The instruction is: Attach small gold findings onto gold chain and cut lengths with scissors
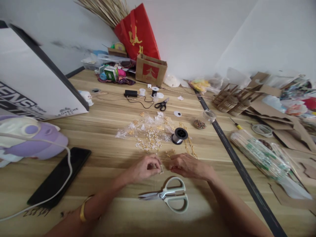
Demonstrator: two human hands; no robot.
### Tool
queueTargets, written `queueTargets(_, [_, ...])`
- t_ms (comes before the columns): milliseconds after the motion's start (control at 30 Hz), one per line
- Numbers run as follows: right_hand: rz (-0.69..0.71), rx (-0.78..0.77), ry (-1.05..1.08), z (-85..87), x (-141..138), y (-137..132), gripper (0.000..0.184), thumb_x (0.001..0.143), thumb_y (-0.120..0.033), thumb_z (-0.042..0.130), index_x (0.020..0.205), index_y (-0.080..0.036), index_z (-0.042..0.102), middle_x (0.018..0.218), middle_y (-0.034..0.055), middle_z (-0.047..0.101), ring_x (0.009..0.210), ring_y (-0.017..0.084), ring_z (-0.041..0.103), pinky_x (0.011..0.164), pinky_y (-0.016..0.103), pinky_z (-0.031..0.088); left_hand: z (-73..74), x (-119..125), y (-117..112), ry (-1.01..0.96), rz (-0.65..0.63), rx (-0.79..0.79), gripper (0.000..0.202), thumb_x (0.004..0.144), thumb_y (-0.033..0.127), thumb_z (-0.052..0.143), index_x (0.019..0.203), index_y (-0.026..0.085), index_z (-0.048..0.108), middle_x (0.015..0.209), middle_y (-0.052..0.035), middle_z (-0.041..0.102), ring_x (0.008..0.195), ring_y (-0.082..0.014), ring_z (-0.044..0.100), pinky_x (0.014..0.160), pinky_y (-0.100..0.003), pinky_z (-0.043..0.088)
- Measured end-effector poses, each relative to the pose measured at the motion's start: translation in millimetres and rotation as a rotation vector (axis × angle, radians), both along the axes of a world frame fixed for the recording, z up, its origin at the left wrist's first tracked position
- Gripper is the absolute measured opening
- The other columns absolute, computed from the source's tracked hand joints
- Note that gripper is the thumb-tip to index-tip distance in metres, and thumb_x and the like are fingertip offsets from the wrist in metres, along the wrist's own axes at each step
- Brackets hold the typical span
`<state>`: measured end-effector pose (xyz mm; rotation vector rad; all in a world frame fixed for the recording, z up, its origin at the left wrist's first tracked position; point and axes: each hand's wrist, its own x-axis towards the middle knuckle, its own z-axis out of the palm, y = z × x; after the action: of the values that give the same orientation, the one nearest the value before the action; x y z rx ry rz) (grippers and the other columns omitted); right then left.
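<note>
Clearly, the left hand [148, 166] has its thumb and fingers pressed together on a small shiny piece [161, 169], which is at their tips, in the gap between the two hands. The right hand [190, 166] is just beside it, with the fingers curled down; whether they are clamped on something, I cannot tell. Near its fingertips, some thin gold-coloured pieces [169, 153] lie on the wooden table [118, 214]. Just below the hands, a pair of pale-handled scissors [161, 195] rests with its blades toward the left. Beyond the hands there is a scattered heap of gold and clear beads [149, 140], and beside it a black spool [179, 136] stands near some gold chains [193, 151]. Farther out, black-handled scissors [161, 105] lie behind the heap, and a dark phone [61, 174] lies at the left under a white cable [70, 164].
</note>
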<state>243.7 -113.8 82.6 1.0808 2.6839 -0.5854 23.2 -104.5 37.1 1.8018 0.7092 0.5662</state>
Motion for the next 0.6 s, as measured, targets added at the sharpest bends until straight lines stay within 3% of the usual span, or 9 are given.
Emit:
queueTargets(67, [-0.003, -0.019, 0.039, 1.3, 0, 0, 0.015, 0.090, -0.020, 0.049, 0.083, -0.019, 0.062, 0.079, 0.0025, 0.063, 0.075, 0.015, 0.059, 0.064, 0.023, 0.035, -3.2, 5, -4, 0.026, 0.021, -0.027, 0.011, 0.075, 0.021, 0.061, 0.069, 0.015, 0.067, 0.106, -0.0101, 0.063, 0.071, -0.0143, 0.058, 0.061, -0.024, 0.043])
queueTargets(133, [-0.011, -0.031, 0.075, 2.5, 0, 0, 0.017, 0.091, -0.020, 0.046, 0.085, -0.019, 0.062, 0.080, 0.0021, 0.063, 0.076, 0.014, 0.059, 0.065, 0.022, 0.035, -6.4, 8, -8, 0.037, 0.017, -0.039, 0.010, 0.075, 0.021, 0.062, 0.069, 0.015, 0.068, 0.105, -0.0100, 0.065, 0.076, -0.0169, 0.060, 0.065, -0.025, 0.044])
queueTargets(333, [-0.044, -0.046, 0.128, 2.7, 0, 1, 0.019, 0.094, -0.022, 0.042, 0.089, -0.019, 0.060, 0.082, 0.0020, 0.065, 0.076, 0.013, 0.059, 0.064, 0.021, 0.035, -13.1, 14, -13, 0.060, 0.009, -0.051, 0.012, 0.076, 0.024, 0.061, 0.073, 0.015, 0.069, 0.095, -0.0087, 0.071, 0.081, -0.0200, 0.062, 0.071, -0.028, 0.045])
queueTargets(600, [-0.097, -0.007, 0.044, 4.9, 6, 4, 0.020, 0.093, -0.022, 0.043, 0.082, -0.016, 0.059, 0.079, 0.0042, 0.064, 0.073, 0.014, 0.058, 0.061, 0.022, 0.032, -21.3, 19, -16, 0.155, 0.022, 0.018, 0.018, 0.079, 0.024, 0.057, 0.075, 0.014, 0.071, 0.071, -0.0054, 0.070, 0.063, -0.0162, 0.060, 0.059, -0.023, 0.041])
